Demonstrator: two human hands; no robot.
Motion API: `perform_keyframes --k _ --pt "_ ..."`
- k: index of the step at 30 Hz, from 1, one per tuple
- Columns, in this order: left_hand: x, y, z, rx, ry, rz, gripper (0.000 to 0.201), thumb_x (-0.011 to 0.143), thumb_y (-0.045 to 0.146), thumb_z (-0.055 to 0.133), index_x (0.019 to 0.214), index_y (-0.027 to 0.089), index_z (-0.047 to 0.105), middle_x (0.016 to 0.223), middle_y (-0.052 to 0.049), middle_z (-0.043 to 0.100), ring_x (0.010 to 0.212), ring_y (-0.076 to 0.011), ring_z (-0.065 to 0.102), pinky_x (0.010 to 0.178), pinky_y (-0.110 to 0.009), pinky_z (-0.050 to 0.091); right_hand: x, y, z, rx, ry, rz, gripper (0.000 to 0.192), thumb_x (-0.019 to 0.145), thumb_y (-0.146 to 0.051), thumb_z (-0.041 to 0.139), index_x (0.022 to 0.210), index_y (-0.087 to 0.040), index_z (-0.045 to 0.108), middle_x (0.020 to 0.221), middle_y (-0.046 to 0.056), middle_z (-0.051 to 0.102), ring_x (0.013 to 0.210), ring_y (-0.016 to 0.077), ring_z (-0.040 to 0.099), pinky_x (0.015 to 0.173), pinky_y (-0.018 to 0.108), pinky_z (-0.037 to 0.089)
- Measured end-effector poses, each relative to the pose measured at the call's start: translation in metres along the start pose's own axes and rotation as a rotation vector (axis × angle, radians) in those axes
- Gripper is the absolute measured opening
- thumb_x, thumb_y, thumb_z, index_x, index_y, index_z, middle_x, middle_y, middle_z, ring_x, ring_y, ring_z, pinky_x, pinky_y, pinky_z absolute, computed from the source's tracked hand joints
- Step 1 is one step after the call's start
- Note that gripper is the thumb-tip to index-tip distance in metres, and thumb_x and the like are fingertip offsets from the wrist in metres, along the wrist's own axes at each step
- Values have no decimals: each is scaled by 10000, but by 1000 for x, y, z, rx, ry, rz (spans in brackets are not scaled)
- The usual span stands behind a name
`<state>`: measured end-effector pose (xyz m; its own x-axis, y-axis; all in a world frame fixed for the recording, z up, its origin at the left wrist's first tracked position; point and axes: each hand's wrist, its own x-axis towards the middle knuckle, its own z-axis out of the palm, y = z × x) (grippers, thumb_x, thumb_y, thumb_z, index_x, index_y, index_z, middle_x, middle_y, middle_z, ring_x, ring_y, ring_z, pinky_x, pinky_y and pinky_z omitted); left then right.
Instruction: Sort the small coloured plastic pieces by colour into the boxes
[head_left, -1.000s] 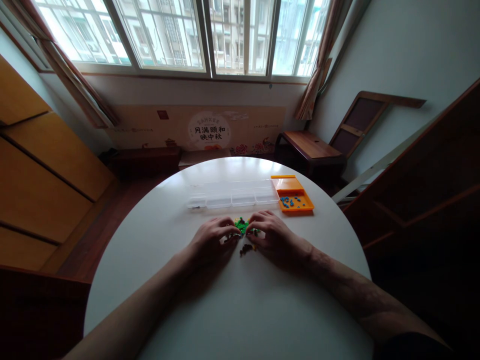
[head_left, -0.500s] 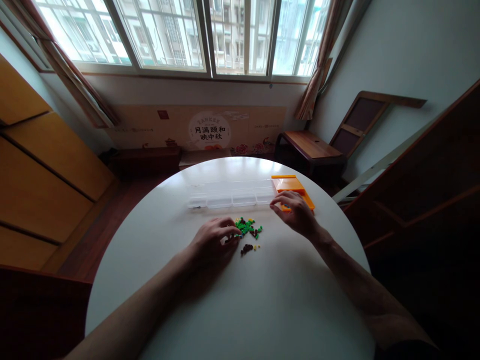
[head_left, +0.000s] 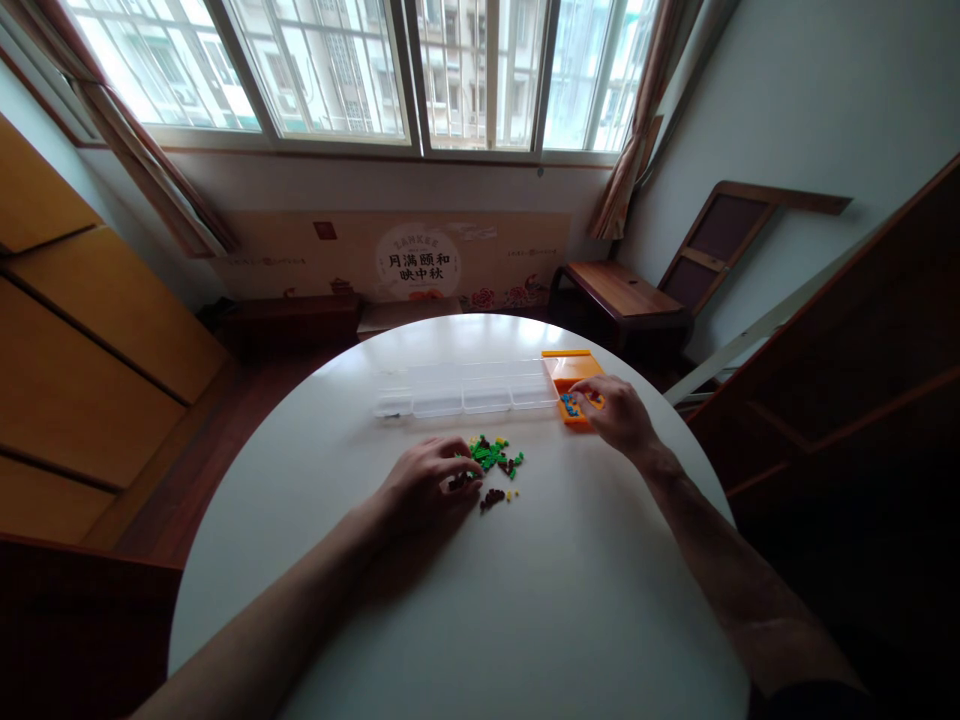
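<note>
First, noted left hand point(head_left: 424, 472) on white round table point(head_left: 525, 610), loosely curved, thumb and fingers around dark brown pieces point(head_left: 459, 482); cannot tell whether gripping any. Next, beyond that hand and well apart, recorded clear divided tray point(head_left: 487, 398): long, shallow, smooth transparent plastic with thin upright partitions. Immediately right of left fingertips, logged green toy-brick heap point(head_left: 491, 455); cannot tell if touching. Glossy, small and angular, scattered loosely, mixed with bits of brown and yellow. Just nearer the viewer, found dark brown cluster point(head_left: 493, 499), lumpy and matte-looking, with loose yellow pieces point(head_left: 509, 496) just beside, on the right. Farther right, adjoining the clear tray's end, observed orange box point(head_left: 574, 367): shiny plastic, with a flat panel behind and a shallow tray, straight-sided, in front. Inside that front part, just left of right fingertips, noted blue pieces point(head_left: 568, 406), tiny and irregular. Last, saw right hand point(head_left: 624, 415) over the orange box's front part, fingers bent toward thumb; cannot tell whether pinching a piece or released.
</note>
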<state>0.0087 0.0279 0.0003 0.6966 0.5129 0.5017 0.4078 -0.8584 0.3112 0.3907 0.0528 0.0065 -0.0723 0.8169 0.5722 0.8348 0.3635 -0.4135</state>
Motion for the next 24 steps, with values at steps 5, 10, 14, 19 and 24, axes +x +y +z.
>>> perform_keyframes --k 5,10,14,19,24 --pt "0 -1 2 -9 0 1 134 983 197 702 984 271 814 997 -26 781 830 -157 723 766 -270 562 -8 -41 10 176 -82 -192 124 1049 -287 677 979 -240 768 956 56 793 897 253 717 945 458 549" --pt "-2 -3 2 12 -5 -12 115 980 190 686 936 247 776 954 -30 759 799 -158 687 754 -273 544 -24 -89 30 289 -299 -445 58 1026 -264 733 993 -267 781 1038 50 804 962 248 707 949 437 555" --pt "-2 -2 1 55 9 -13 90 932 170 702 919 239 759 975 -27 769 800 -166 690 750 -283 542 -30 -100 43 250 -345 -503 70 1000 -245 764 1055 -278 794 1057 54 785 993 249 694 981 438 550" --pt "1 2 0 63 16 -22 66 925 188 725 938 241 762 986 -21 774 803 -169 701 753 -289 546 -32 -98 48 218 -308 -479 166 983 -223 789 1141 -273 784 1108 66 767 1025 256 677 981 433 558" --pt "2 0 1 57 11 -21 86 958 193 703 911 238 759 964 -19 762 797 -158 690 749 -275 537 -33 -103 48 243 -304 -447 180 987 -201 797 1154 -268 790 1107 62 763 1034 249 674 982 423 558"
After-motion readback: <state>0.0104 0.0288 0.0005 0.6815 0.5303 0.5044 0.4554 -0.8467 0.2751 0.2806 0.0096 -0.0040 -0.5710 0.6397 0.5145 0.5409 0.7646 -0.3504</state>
